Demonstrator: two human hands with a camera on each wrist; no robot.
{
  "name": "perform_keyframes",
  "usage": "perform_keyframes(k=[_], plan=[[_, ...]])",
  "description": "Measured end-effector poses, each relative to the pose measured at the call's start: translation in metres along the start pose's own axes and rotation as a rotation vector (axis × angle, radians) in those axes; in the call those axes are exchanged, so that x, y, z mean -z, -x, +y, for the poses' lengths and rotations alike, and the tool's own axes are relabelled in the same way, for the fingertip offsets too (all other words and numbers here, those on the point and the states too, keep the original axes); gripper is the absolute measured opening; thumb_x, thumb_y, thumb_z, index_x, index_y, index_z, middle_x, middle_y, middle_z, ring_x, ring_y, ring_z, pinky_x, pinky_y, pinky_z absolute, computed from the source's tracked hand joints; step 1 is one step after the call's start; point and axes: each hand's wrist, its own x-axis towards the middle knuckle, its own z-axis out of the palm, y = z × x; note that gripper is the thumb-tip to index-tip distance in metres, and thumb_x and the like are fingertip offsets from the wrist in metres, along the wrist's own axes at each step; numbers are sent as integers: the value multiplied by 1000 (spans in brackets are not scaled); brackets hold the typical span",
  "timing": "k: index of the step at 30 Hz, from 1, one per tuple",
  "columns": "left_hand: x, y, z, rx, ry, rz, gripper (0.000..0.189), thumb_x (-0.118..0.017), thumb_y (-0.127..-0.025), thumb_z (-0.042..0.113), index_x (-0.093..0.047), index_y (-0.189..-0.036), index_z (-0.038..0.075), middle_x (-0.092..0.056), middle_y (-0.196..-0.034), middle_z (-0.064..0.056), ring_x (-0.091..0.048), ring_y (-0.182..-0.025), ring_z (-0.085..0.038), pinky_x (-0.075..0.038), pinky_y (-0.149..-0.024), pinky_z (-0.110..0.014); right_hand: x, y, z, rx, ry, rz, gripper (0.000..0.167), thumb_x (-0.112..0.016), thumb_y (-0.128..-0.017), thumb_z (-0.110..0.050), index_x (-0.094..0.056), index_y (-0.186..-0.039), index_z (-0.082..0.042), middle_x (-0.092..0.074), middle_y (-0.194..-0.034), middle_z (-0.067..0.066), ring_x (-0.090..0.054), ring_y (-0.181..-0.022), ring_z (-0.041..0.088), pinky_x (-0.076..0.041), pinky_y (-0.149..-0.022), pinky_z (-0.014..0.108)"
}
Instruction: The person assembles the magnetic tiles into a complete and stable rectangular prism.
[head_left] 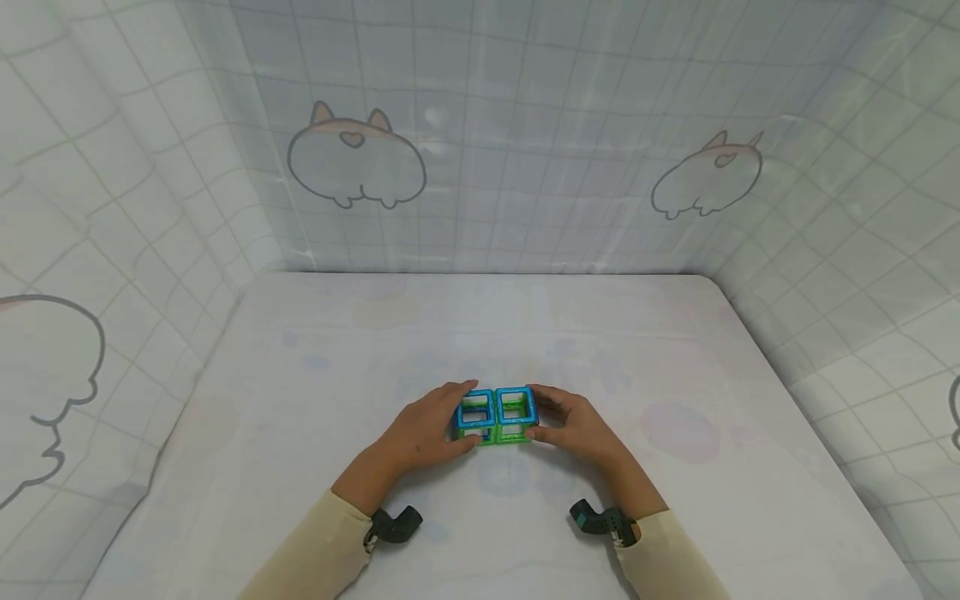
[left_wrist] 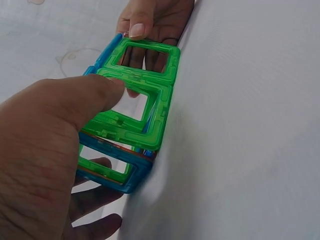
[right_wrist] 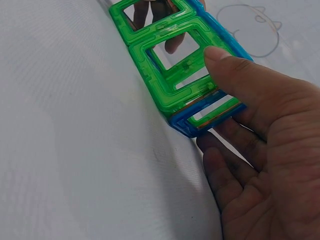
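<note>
Two open-framed cubes of magnetic tiles (head_left: 495,410) stand side by side on the table, joined in a row. Blue square frames form their tops. Green squares face the front, as the green tile (left_wrist: 161,117) in the left wrist view shows. My left hand (head_left: 429,427) holds the left end, thumb across the green front and fingers round behind. At the other end my right hand (head_left: 576,423) pinches the row, its thumb on the front green tile (right_wrist: 150,75). A blue tile (right_wrist: 187,125) makes that end's side.
The white-covered table (head_left: 360,333) spreads round the hands. Behind it hangs a grid-patterned curtain (head_left: 525,167) with cartoon animal prints, and similar cloth closes both sides. A dark wrist camera (head_left: 397,525) sits by the left cuff, another wrist camera (head_left: 596,521) by the right.
</note>
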Motion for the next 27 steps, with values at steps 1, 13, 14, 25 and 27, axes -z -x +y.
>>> perform_keyframes(k=[1, 13, 14, 25, 27], plan=[[0, 0, 0, -1, -1, 4, 85, -67, -88, 56, -32, -156, 21, -45, -153, -4, -45, -139, -24, -45, -108, -48, 0, 0, 0, 6, 9, 1, 73, -83, -82, -20, -49, -145, -4, -52, -146, 14, -54, -130, 32, -45, -108, 45], [0, 10, -17, -38, 51, 113, 68, -50, -99, 54, -37, -154, 17, -47, -152, -2, -42, -142, -24, -40, -113, -50, 1, -1, 6, 18, 60, 3, 74, -83, -83, -27, -49, -146, -7, -53, -146, 10, -54, -131, 28, -44, -109, 43], [1, 10, -20, -40, 56, 141, 63, -47, -101, 51, -39, -153, 17, -48, -151, -2, -42, -142, -24, -39, -113, -50, 1, -1, 6, 17, 56, 1, 73, -82, -84, -27, -49, -146, -8, -53, -146, 9, -54, -132, 27, -44, -109, 43], [4, 9, -42, 99, -134, 281, 62, -31, -106, 49, -43, -149, 6, -41, -155, -15, -35, -144, -35, -31, -117, -54, 5, 0, 9, 192, 183, 109, 43, -52, -102, -20, -54, -142, -4, -61, -137, 13, -58, -127, 32, -46, -105, 57], [4, 8, -44, 143, -183, 279, 67, -30, -105, 53, -39, -152, 6, -33, -159, -16, -28, -147, -38, -26, -119, -57, 5, 1, 10, 202, 226, 155, 42, -54, -102, -21, -55, -140, -3, -62, -136, 14, -59, -125, 33, -48, -102, 56]])
